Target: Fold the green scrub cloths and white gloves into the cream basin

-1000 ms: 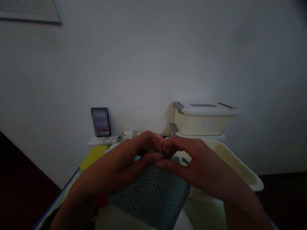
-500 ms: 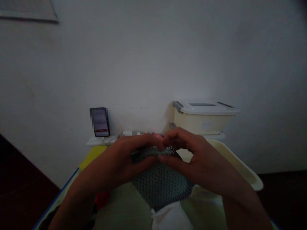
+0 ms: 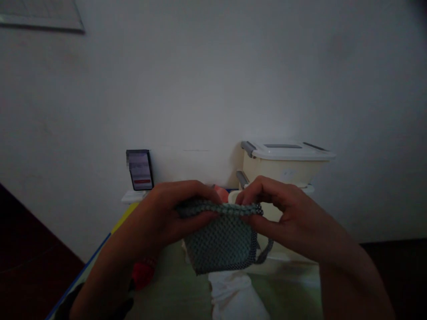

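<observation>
Between my two hands hangs a grey-green woven cloth piece (image 3: pixel 220 244) with a dark checked border and a dark strap or loop at its right side. My left hand (image 3: pixel 176 213) pinches its upper edge from the left, thumb in front and fingers behind. On the right, my right hand (image 3: pixel 283 213) grips the same edge close to the checked corner. That top edge looks doubled or thick. Below the piece, a white cloth (image 3: pixel 236 295) lies on the table. A red item (image 3: pixel 144 271) lies by my left forearm, partly hidden.
At the back right stands a lidded cream storage box (image 3: pixel 280 171), with a pale tray partly behind my right hand. A phone (image 3: pixel 140 170) leans upright at the back left on a white stand. Something pink (image 3: pixel 221 193) shows behind my hands, against the wall.
My right hand has moved right along the top edge, away from my left. The woven piece has swung up and now hangs flatter, with its strap showing at the right.
</observation>
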